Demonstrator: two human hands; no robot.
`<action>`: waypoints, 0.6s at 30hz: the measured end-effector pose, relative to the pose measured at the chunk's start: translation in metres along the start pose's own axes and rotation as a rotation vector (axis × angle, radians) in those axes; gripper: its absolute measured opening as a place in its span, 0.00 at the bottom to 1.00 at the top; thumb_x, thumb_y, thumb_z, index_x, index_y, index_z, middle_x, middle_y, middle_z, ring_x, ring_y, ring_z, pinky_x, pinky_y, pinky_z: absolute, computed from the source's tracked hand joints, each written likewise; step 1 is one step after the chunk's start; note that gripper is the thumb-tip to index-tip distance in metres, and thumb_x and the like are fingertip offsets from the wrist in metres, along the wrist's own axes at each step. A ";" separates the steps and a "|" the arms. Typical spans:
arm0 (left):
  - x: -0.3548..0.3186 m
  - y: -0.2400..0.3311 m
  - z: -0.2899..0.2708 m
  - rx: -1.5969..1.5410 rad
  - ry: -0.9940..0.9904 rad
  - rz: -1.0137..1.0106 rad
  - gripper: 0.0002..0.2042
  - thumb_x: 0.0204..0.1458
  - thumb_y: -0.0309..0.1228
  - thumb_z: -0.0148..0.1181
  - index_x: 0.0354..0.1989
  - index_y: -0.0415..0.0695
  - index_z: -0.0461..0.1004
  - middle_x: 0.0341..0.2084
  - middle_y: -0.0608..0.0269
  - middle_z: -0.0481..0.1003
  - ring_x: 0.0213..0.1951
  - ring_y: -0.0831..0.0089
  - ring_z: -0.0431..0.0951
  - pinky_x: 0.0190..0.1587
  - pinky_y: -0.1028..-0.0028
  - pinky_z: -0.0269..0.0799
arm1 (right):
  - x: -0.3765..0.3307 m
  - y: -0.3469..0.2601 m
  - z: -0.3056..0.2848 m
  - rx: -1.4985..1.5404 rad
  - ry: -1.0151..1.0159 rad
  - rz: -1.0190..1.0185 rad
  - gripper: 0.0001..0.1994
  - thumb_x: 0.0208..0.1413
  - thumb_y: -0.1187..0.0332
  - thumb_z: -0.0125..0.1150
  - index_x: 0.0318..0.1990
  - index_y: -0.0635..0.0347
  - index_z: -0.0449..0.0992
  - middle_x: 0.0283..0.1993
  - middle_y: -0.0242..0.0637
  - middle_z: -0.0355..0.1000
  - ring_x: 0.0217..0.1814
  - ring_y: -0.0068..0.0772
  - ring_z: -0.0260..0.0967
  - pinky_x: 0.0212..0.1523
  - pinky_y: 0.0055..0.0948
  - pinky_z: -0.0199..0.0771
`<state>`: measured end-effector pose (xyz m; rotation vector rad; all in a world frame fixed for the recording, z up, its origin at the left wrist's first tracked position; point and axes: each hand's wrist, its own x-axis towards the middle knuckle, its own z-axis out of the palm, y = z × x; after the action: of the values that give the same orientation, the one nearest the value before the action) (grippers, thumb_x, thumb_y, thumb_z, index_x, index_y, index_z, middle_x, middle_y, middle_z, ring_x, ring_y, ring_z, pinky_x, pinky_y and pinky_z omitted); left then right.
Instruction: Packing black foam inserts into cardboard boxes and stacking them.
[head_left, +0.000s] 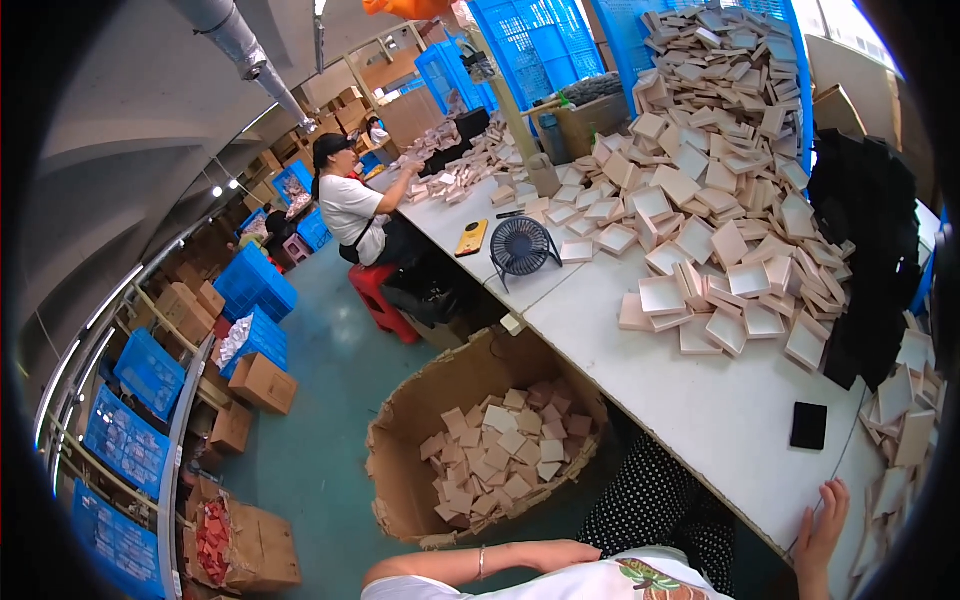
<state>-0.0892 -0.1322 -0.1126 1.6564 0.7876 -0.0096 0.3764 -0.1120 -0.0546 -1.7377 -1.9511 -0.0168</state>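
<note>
My right hand [824, 528] rests on the near edge of the white table [720, 420], fingers apart, holding nothing. A small black square pad [808, 425] lies just beyond it. My left hand [568, 553] lies low by my lap beside the polka-dot fabric [650, 500], a bracelet on its wrist; its fingers are too curled away to read. A big heap of shallow pink box trays [720, 200] covers the far part of the table. On the floor to my left, a large open cardboard box [400, 440] holds several pink pieces [505, 450].
A small black fan [522, 246] and a yellow flat object [472, 238] stand on the table. A seated co-worker [352, 210] on a red stool [378, 295] works farther along. Blue crates [255, 285] and cartons [262, 383] line the floor; dark stacked material [870, 230] sits right.
</note>
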 end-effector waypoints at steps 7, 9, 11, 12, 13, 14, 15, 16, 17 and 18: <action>0.012 0.029 -0.022 0.204 0.188 0.021 0.10 0.59 0.35 0.53 0.35 0.39 0.70 0.33 0.50 0.72 0.37 0.53 0.74 0.41 0.61 0.70 | -0.003 0.000 -0.003 -0.004 0.033 0.010 0.13 0.58 0.73 0.51 0.50 0.66 0.67 0.57 0.54 0.63 0.66 0.59 0.57 0.65 0.49 0.57; 0.024 0.051 -0.052 0.259 0.535 0.120 0.08 0.57 0.34 0.59 0.33 0.42 0.73 0.31 0.57 0.72 0.34 0.57 0.73 0.39 0.62 0.72 | 0.009 -0.008 -0.001 0.003 0.035 0.007 0.13 0.58 0.73 0.52 0.49 0.66 0.67 0.57 0.54 0.63 0.66 0.59 0.57 0.65 0.49 0.57; 0.030 0.077 -0.091 0.201 0.948 0.278 0.06 0.56 0.30 0.61 0.32 0.42 0.73 0.29 0.61 0.69 0.33 0.66 0.72 0.39 0.68 0.70 | 0.007 -0.015 -0.008 0.011 0.013 0.002 0.13 0.58 0.72 0.52 0.49 0.67 0.68 0.56 0.54 0.63 0.65 0.59 0.58 0.64 0.50 0.57; 0.036 0.084 -0.120 0.281 1.143 0.386 0.06 0.54 0.28 0.63 0.32 0.41 0.72 0.30 0.59 0.70 0.35 0.63 0.71 0.40 0.67 0.69 | 0.010 -0.016 -0.008 0.027 0.011 -0.014 0.13 0.57 0.72 0.52 0.49 0.67 0.68 0.56 0.54 0.64 0.65 0.59 0.58 0.64 0.50 0.58; 0.046 0.083 -0.150 0.312 1.294 0.455 0.06 0.53 0.27 0.62 0.33 0.41 0.71 0.32 0.59 0.70 0.37 0.62 0.71 0.43 0.66 0.68 | 0.014 -0.016 -0.008 0.047 0.016 -0.030 0.14 0.57 0.72 0.52 0.49 0.67 0.68 0.55 0.54 0.64 0.64 0.59 0.58 0.64 0.50 0.58; 0.055 0.069 -0.179 0.244 1.442 0.469 0.06 0.54 0.27 0.61 0.36 0.40 0.72 0.36 0.57 0.71 0.41 0.60 0.72 0.47 0.66 0.68 | 0.017 -0.018 -0.008 0.041 0.013 -0.033 0.14 0.57 0.72 0.52 0.49 0.67 0.68 0.55 0.54 0.64 0.64 0.59 0.58 0.64 0.50 0.58; 0.059 0.067 -0.210 0.256 1.479 0.468 0.08 0.56 0.29 0.60 0.38 0.39 0.72 0.39 0.55 0.71 0.44 0.60 0.72 0.50 0.66 0.67 | 0.017 -0.018 -0.009 0.032 -0.005 -0.023 0.14 0.57 0.72 0.52 0.49 0.67 0.68 0.55 0.54 0.63 0.64 0.60 0.58 0.64 0.50 0.57; 0.066 0.065 -0.243 0.266 1.513 0.472 0.10 0.57 0.32 0.60 0.41 0.39 0.73 0.43 0.54 0.72 0.47 0.59 0.72 0.53 0.65 0.66 | 0.017 -0.018 -0.010 0.020 -0.020 -0.012 0.14 0.57 0.72 0.51 0.49 0.67 0.67 0.55 0.54 0.63 0.64 0.60 0.58 0.64 0.51 0.57; 0.073 0.057 -0.275 0.262 1.494 0.461 0.12 0.58 0.34 0.58 0.43 0.39 0.73 0.45 0.53 0.72 0.50 0.58 0.71 0.56 0.66 0.64 | 0.018 -0.018 -0.010 0.020 -0.022 -0.019 0.14 0.57 0.72 0.51 0.49 0.67 0.67 0.55 0.54 0.63 0.64 0.60 0.58 0.64 0.51 0.57; 0.080 0.047 -0.304 0.262 1.479 0.449 0.14 0.60 0.37 0.57 0.46 0.38 0.73 0.48 0.52 0.72 0.54 0.58 0.71 0.58 0.66 0.63 | 0.016 -0.018 -0.010 0.020 -0.034 0.002 0.14 0.58 0.71 0.51 0.49 0.67 0.67 0.55 0.54 0.63 0.64 0.60 0.57 0.64 0.51 0.57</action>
<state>-0.1293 0.1709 -0.0264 1.9029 1.4637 1.6285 0.3626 -0.1039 -0.0335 -1.7376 -1.9666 0.0333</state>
